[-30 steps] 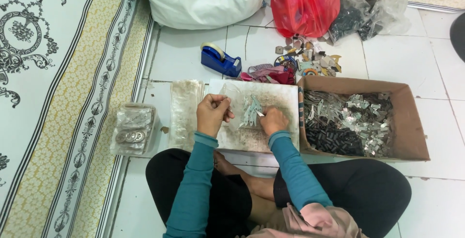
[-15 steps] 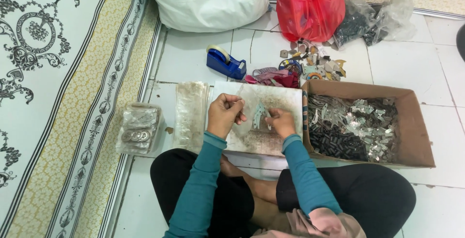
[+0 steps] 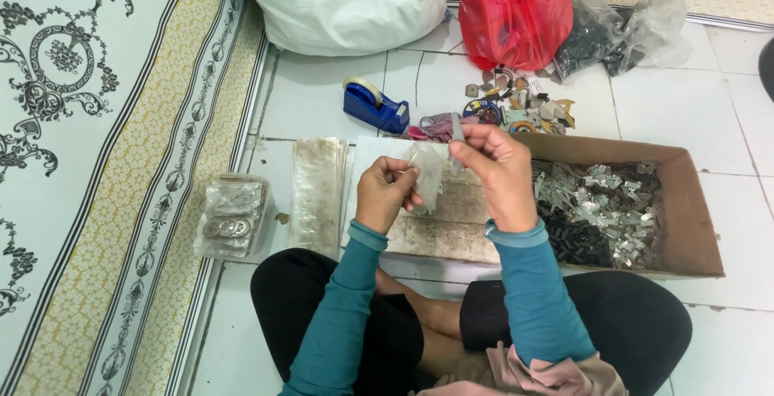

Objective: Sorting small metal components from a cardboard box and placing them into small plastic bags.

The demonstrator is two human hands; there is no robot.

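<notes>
Clear plastic sleeve (image 3: 427, 182), frame centre: light, limp, slippery. My left hand (image 3: 385, 193) and right hand (image 3: 500, 172) pinch its top edges, fingertips closed.

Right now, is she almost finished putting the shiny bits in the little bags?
Not nearly. Done: a small pile of filled bags lies by the rug. In hand: the left hand and right hand hold one clear bag above the board. Left: a stack of empty bags waits, and the box holds lots of metal bits.
</notes>
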